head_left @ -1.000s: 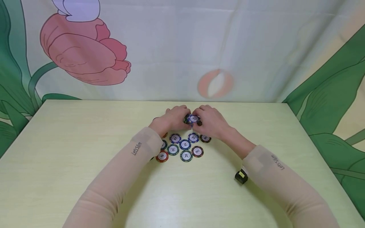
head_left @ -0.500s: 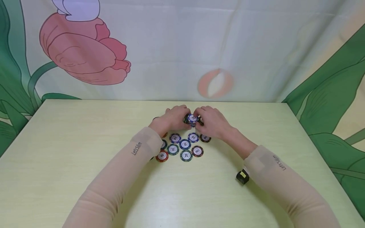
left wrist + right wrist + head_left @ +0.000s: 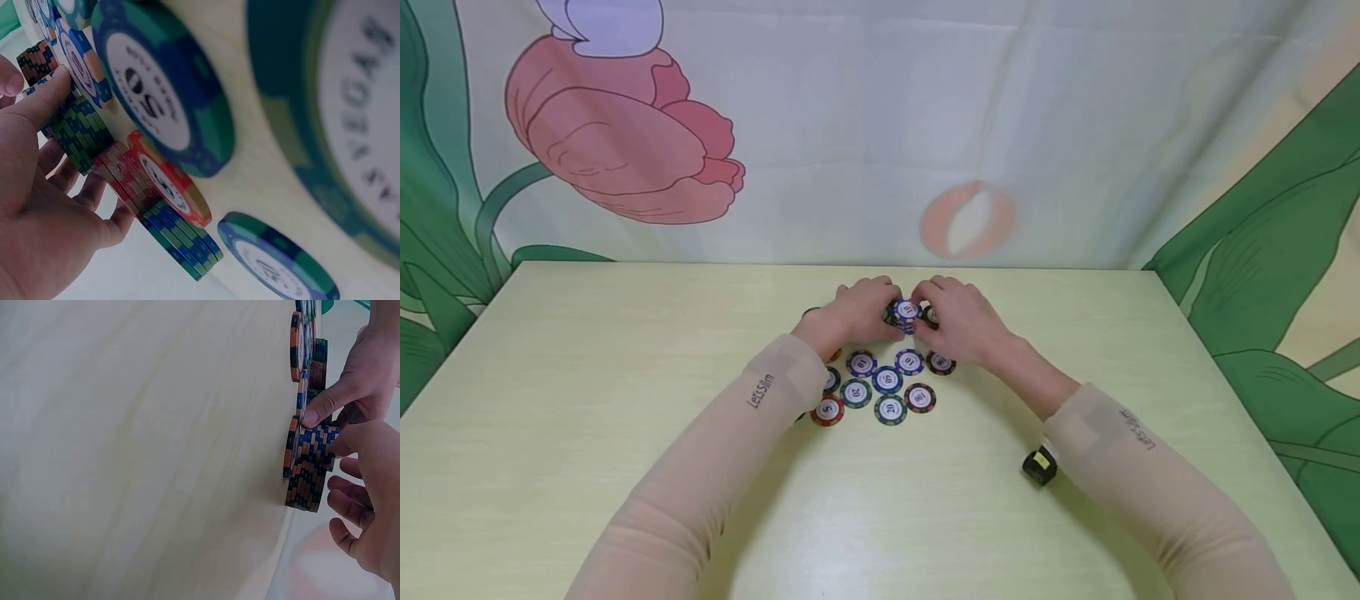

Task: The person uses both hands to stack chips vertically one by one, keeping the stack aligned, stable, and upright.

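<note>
1. While both hands meet round it, the blue chip stack [image 3: 906,312], a 10 uppermost, stands on the tabletop [image 3: 625,392] between their fingertips.
2. The left hand [image 3: 860,314] and right hand [image 3: 957,318] each have thumb and finger bent against it, spread about its width.
3. Crowding the grip, the black chip stack [image 3: 305,489] is just beside it under the right hand; the green chip stack [image 3: 81,132] is just beside it under the left, with the red chip stack [image 3: 127,179] and blue-green chip stack [image 3: 181,242] farther left.
4. Nearer the person lie loose chips [image 3: 887,380], several touching; the left sleeve [image 3: 692,475] hides some.
5. A small black object [image 3: 1040,467] sits by the right sleeve [image 3: 1142,467], well apart from the grip.
6. The table's far edge runs near, beyond the fingers; a printed curtain [image 3: 820,133] rises behind. Tabletop stretches wide leftward, rightward and nearer.
</note>
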A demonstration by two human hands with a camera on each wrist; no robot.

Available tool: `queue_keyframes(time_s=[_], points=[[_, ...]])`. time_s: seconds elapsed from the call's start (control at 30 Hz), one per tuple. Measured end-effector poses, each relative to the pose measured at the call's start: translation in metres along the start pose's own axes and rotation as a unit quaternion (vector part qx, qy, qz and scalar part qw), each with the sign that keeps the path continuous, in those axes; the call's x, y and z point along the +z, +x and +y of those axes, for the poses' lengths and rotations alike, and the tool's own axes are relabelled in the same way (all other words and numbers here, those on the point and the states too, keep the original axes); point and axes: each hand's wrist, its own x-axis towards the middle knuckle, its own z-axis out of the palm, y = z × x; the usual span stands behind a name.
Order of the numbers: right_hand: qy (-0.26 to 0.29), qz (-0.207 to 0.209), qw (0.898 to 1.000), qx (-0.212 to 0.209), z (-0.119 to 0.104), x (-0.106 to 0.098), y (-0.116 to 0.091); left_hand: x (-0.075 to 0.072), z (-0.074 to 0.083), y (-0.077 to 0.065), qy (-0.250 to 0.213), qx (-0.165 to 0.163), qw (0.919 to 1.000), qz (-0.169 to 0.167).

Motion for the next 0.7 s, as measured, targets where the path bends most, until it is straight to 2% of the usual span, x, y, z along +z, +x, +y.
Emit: queue_keyframes(time_s=[0.43, 0.7], points=[[0.01, -0.018, 1.0, 0.014, 0.005, -0.007, -0.02, -0.001, 0.002, -0.001, 0.007, -0.002, 0.9999, -0.008], [0.002, -0.044, 0.999, 0.018, 0.011, -0.013, -0.03, -0.002, 0.002, 0.0, 0.004, 0.012, 0.9999, -0.011]])
